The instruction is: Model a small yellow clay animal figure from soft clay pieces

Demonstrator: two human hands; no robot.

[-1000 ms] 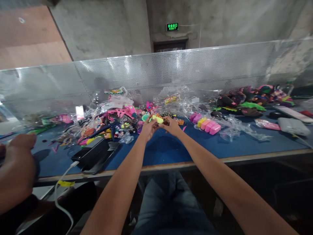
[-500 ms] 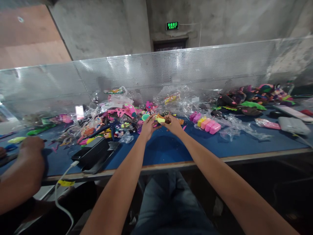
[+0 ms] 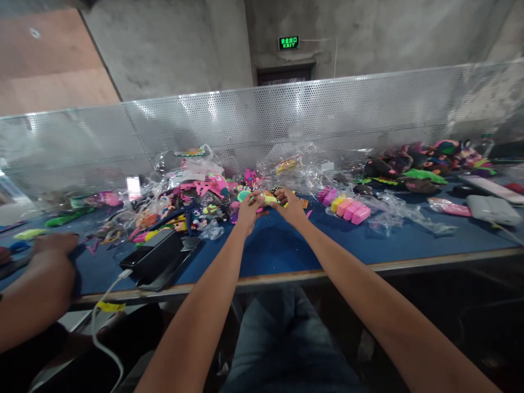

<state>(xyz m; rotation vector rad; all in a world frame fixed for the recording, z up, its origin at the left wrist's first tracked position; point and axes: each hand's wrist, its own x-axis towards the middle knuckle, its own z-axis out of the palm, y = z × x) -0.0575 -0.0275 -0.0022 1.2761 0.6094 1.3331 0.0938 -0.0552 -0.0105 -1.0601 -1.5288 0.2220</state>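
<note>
Between my two hands is a small pale-yellow piece, soft-looking like modelling clay [image 3: 270, 200], held just above the blue table [image 3: 278, 245]. My left hand [image 3: 248, 213] has its fingers closed on the left end of it. The fingertips of my right hand [image 3: 290, 207] pinch its right end. Fingers cover part of the piece, so its full shape is hidden. Behind my left hand sits a round mint-green item [image 3: 244, 195]. A small orange-brown item [image 3: 303, 203] lies just beyond my right hand.
Left, a heap of colourful figures and plastic bags [image 3: 164, 210] lies behind a black device [image 3: 153, 254] with a white cable. Right are pink and yellow blocks [image 3: 352, 209], clear wrappers [image 3: 409, 213] and a grey power bank [image 3: 492, 210]. A co-worker's arm [image 3: 45, 273] rests far left.
My fingers have shifted slightly around the yellow piece, which now lies a little further right and more level. The co-worker's hand at the left has also moved slightly.
</note>
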